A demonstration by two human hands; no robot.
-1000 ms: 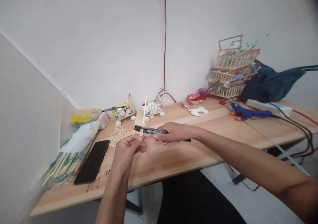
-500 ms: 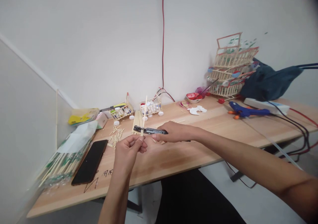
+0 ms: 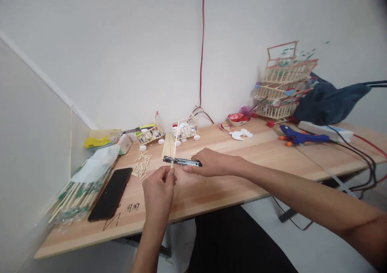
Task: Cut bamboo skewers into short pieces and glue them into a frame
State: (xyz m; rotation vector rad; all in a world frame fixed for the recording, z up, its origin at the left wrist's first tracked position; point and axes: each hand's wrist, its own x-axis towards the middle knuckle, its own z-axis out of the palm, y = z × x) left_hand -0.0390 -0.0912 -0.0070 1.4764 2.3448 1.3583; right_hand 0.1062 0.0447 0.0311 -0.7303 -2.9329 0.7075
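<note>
My left hand point(image 3: 159, 186) pinches the lower end of a thin wooden stick point(image 3: 175, 144), which stands almost upright; a second stick may lie along it. Closed around a grey metal tool that looks like pliers point(image 3: 185, 162) is my right hand point(image 3: 213, 163). The tool's dark head reaches left and crosses the stick just above my left fingertips. Whether its jaws press on the stick cannot be made out. Behind them lies a bundle of long sticks point(image 3: 167, 146), and a pile of short cut pieces point(image 3: 142, 165) is spread to the left.
Two small wheeled stick carts point(image 3: 150, 136) stand near the wall. A phone point(image 3: 111, 194) and bagged sticks point(image 3: 81, 192) lie left. At the right are stacked stick baskets point(image 3: 284, 89), a blue glue gun point(image 3: 302, 136), a power strip point(image 3: 326, 130) and a bowl of red paint point(image 3: 237, 119).
My left hand has turned slightly, its fingers now closer together around the stick. The tool still crosses the stick; my right hand has barely moved. The whole view has shifted a little.
</note>
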